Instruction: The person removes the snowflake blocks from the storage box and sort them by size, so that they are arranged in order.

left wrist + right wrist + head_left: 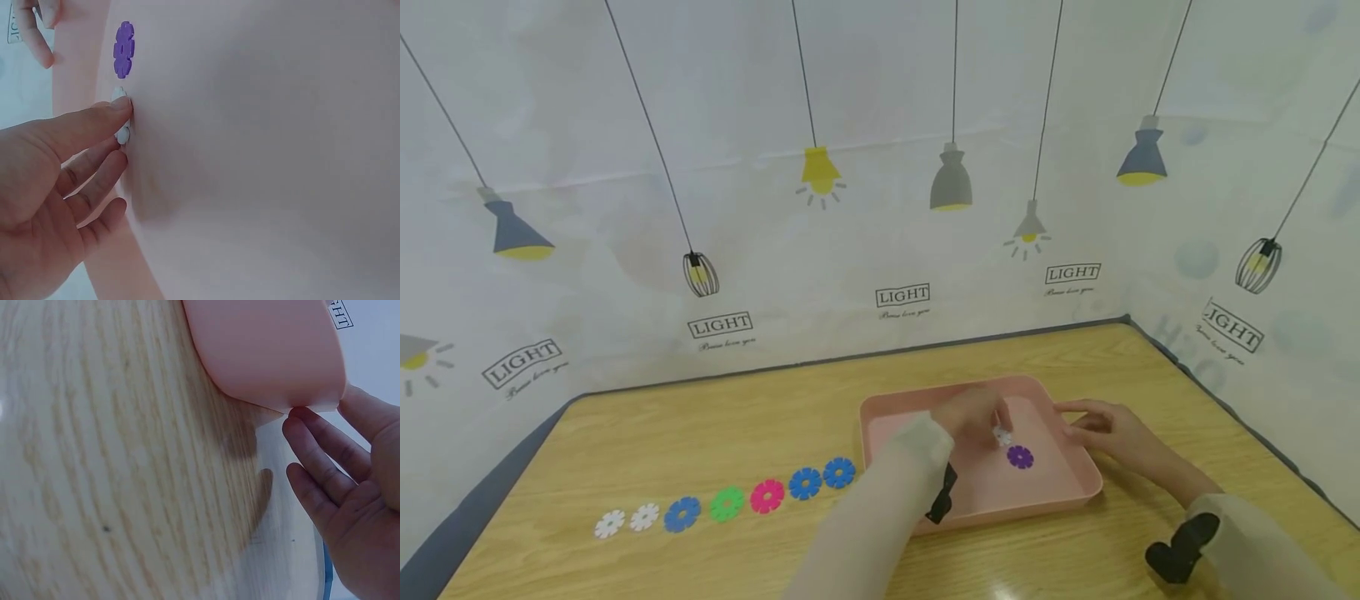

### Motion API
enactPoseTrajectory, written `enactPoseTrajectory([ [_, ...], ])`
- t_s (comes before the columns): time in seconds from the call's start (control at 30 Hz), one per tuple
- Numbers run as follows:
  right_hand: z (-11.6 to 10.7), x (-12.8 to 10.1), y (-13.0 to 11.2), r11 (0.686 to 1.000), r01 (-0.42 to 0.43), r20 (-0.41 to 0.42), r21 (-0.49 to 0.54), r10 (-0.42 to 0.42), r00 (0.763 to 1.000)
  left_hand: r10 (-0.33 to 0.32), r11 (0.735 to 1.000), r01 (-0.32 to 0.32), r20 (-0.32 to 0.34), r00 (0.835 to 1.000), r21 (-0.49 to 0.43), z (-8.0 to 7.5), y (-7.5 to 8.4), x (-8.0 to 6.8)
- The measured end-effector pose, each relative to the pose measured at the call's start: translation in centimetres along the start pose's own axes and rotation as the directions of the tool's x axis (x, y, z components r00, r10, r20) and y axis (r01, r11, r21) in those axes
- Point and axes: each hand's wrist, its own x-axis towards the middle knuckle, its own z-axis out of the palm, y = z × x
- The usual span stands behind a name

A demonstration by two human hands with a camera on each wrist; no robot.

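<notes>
My left hand (973, 414) reaches into the pink tray (1078, 475). It pinches a white toothed disc (1002, 435) between thumb and fingers; in the left wrist view that disc (123, 134) is seen edge-on, partly hidden by the thumb. Close beside it, a purple disc (1020, 457) of the same snowflake shape lies on the tray floor. At the tray's right side, my right hand (1116, 433) holds the rim, and the right wrist view shows its thumb and fingertips against the tray's outer corner.
On the wooden table (700, 442), left of the tray, several discs lie in a slanting row, from a white disc (610, 523) past a green disc (727, 504) and a pink disc (767, 496) to a blue disc (839, 472). A lamp-printed backdrop (850, 250) stands behind.
</notes>
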Motion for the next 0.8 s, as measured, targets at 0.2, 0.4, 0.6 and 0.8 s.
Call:
enactPoseTrajectory([
  [0.2, 0.0, 0.0, 0.0, 1.000, -0.012, 0.004, 0.013, 0.012, 1.000, -0.039, 0.999, 0.038, -0.021, 0.999, -0.032, -0.2, 0.1, -0.4],
  [0.4, 0.0, 0.0, -0.2, 1.000, -0.019, -0.009, -0.019, 0.019, 1.000, 0.002, 1.000, -0.002, -0.028, 1.000, -0.031, -0.8, -0.3, -0.6],
  [0.6, 0.0, 0.0, -0.5, 0.998, -0.031, -0.013, -0.045, 0.031, 0.999, 0.114, 0.993, -0.113, -0.080, 0.990, 0.018, -2.3, -1.1, -1.7],
  [0.8, 0.0, 0.0, -0.4, 0.998, -0.033, -0.015, -0.044, 0.032, 0.999, 0.179, 0.982, -0.184, -0.140, 0.974, -0.028, -4.4, -2.4, -4.3],
])
